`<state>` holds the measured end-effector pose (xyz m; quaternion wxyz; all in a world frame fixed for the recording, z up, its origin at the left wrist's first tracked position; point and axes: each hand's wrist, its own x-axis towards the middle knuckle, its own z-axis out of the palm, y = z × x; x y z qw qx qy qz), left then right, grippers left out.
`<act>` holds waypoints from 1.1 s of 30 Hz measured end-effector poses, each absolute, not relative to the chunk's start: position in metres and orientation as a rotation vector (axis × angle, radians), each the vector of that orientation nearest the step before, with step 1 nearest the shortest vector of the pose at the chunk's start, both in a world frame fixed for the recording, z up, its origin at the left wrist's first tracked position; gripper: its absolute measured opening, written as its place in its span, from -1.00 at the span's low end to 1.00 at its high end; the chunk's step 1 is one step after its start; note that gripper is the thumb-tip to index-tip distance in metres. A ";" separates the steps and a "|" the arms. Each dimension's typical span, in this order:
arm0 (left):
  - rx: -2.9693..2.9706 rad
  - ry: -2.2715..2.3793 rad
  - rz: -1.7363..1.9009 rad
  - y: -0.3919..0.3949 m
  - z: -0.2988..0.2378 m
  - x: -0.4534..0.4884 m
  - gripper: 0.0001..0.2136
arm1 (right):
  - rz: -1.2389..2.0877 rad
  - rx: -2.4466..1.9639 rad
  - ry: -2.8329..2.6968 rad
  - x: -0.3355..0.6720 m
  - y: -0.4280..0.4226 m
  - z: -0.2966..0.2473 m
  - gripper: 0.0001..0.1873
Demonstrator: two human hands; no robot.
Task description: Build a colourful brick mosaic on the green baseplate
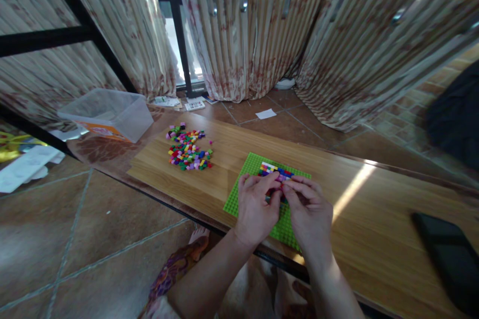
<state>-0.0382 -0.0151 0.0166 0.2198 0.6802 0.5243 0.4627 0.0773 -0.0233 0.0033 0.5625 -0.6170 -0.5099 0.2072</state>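
A green studded baseplate [243, 187] lies on the wooden table, with rows of small coloured bricks [270, 167] on its far middle part. My left hand [259, 204] is over the plate, thumb and index finger pinched together. Facing it, my right hand [310, 204] has its fingertips pinched too. The fingertips of both hands meet around a small red brick [282, 187], low over the built rows. My fingers hide much of that brick and part of the rows, so I cannot tell whether it touches the plate.
Loose coloured bricks [190, 152] are heaped on the table [224, 134] at left. Beyond them stands a clear plastic box [130, 114]. A dark phone-like device [447, 254] lies at right. Curtains [239, 40] hang behind, and a dark metal frame [101, 55] rises at left.
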 end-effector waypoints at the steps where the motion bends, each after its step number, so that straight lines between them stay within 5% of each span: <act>1: 1.885 1.448 1.284 -0.015 0.016 -0.038 -0.68 | 0.495 -1.447 -1.189 0.077 -0.023 0.003 -0.80; 17: 1.872 1.508 1.249 -0.016 0.018 -0.036 -0.68 | 0.589 -1.470 -1.024 0.077 -0.019 0.000 -0.79; 33: 1.896 1.495 1.239 -0.015 0.017 -0.037 -0.70 | 0.869 -1.305 -0.785 0.075 -0.012 -0.001 -0.58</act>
